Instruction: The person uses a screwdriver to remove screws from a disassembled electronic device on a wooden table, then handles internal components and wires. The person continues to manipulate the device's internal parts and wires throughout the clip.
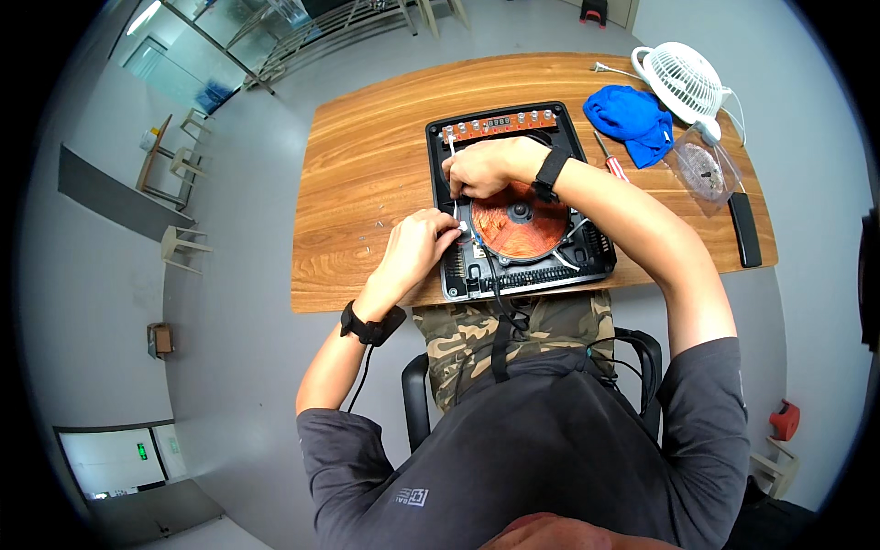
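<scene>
Pinching a small white connector (463,226), the left hand (414,249) sits at the left side of the opened induction cooker base (516,203), fingers closed on the plug w/ thin white wires running up from it. Right hand (478,167) reaches across the cooker's upper left, fingers curled down onto the wires near the left inner wall; exact grip hidden by the knuckles, can't tell if it's clamping anything. Both wrists wear black bands.

Cooker base = black plastic tray, lid off, standing at the front edge of the wooden table (367,174), roughly centre. Inside: round copper coil (520,220) w/ dark hub, touching distance from both hands; brown control board (500,125) w/ a row of buttons along the tray's far edge; vent slots along the near edge. Black cord hangs off the front edge toward the lap.

Toward the table's right end: red-handled screwdriver (609,158) just beside the cooker, blue cloth (632,119) behind it near the back edge, white desk fan (683,82) at the back right corner, clear plastic bag (704,168) w/ small parts next to the fan, black bar-shaped item (744,229) at the right edge.
</scene>
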`<state>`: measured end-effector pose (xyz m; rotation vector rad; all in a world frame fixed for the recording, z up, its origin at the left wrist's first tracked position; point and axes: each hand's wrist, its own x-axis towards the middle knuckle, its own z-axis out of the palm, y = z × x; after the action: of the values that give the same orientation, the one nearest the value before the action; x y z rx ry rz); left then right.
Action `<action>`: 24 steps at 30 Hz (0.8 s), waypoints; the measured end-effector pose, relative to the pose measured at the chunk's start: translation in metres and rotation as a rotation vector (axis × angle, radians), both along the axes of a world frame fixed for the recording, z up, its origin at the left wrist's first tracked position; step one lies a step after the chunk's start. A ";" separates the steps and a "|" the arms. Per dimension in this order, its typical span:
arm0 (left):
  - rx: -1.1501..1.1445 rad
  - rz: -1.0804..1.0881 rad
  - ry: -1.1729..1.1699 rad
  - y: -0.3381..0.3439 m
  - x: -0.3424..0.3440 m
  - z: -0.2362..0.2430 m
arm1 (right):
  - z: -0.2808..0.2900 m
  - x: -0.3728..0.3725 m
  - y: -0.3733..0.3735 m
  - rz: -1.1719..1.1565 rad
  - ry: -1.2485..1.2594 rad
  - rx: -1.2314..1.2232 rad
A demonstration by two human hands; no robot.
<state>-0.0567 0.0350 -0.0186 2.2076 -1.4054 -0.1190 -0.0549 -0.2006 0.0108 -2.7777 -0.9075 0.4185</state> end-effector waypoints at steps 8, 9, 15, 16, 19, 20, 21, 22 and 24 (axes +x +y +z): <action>-0.018 -0.127 -0.097 -0.001 0.001 -0.002 | -0.003 -0.001 0.008 -0.031 0.035 -0.085; -0.035 -0.155 -0.096 -0.002 0.000 -0.003 | -0.004 -0.001 0.008 -0.041 0.040 -0.095; -0.002 -0.198 -0.170 -0.006 0.005 0.001 | -0.006 -0.001 0.012 -0.114 0.097 -0.096; 0.008 -0.201 -0.162 -0.007 0.006 0.001 | -0.006 -0.001 0.011 -0.124 0.104 -0.090; 0.015 -0.206 -0.136 -0.013 0.007 -0.002 | -0.009 -0.001 0.008 -0.121 0.098 -0.037; 0.006 -0.207 -0.124 -0.014 0.008 -0.005 | -0.009 -0.002 0.008 -0.122 0.098 -0.028; -0.003 -0.208 -0.113 -0.014 0.008 -0.007 | -0.008 -0.002 0.008 -0.122 0.098 -0.019; 0.002 -0.208 -0.105 -0.014 0.009 -0.008 | -0.008 -0.003 0.008 -0.123 0.098 -0.010; 0.009 -0.216 -0.091 -0.017 0.010 -0.009 | -0.017 -0.001 0.003 -0.112 0.048 0.046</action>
<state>-0.0471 0.0178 -0.0274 2.0854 -1.6943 -0.1017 -0.0557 -0.1973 -0.0060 -2.7479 -0.7375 0.4387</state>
